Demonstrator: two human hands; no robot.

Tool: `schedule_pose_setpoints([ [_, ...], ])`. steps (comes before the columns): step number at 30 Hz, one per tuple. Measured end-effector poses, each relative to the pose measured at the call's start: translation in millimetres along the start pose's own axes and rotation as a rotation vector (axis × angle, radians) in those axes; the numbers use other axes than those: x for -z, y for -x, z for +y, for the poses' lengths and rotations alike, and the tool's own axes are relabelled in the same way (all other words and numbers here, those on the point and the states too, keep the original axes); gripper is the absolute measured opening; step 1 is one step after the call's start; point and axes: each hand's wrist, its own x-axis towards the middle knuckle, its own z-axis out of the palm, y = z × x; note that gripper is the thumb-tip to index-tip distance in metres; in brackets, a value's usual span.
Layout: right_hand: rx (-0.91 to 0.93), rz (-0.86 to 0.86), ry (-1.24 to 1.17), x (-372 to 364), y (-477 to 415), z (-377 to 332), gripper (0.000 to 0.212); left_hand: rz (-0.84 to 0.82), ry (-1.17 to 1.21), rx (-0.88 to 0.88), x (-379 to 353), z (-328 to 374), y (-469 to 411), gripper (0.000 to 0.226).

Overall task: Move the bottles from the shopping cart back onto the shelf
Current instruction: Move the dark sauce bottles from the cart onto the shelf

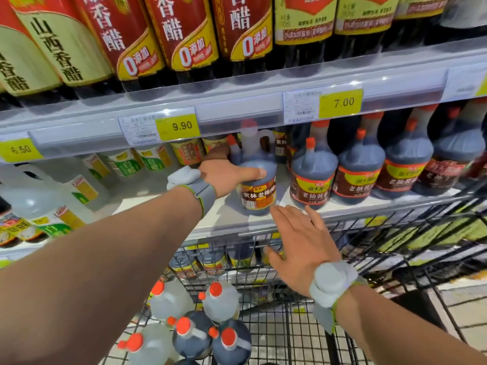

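A dark vinegar jug (259, 191) with a red cap and a yellow-red label stands upright on the middle shelf (226, 219), near its front edge. My left hand (229, 175) is wrapped around the jug's shoulder from the left. Just below and in front of the jug, my right hand (300, 246) hovers with fingers spread, holding nothing. In the wire shopping cart (290, 325) at the bottom lie several bottles with orange-red caps: clear ones (168, 301) and dark ones (232, 343).
Dark soy sauce jugs (313, 175) stand in a row right of the held jug. White vinegar bottles (52, 206) fill the shelf's left side. Tall red-labelled bottles (184, 35) line the upper shelf above yellow price tags (179, 126). A lower shelf sits behind the cart.
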Motion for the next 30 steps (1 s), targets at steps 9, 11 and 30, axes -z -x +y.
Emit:
schedule_pose_setpoints([
  [9,-0.051,0.046,0.122,-16,-4,-5,0.085,-0.017,0.204,-0.052,-10,-11,-3,0.073],
  [11,-0.06,0.055,0.131,-18,-5,-8,0.084,-0.034,0.345,-0.056,-20,-27,9,0.082],
  [30,-0.145,0.167,0.159,-29,-5,-19,0.075,0.189,0.189,0.005,-63,-55,23,0.06],
])
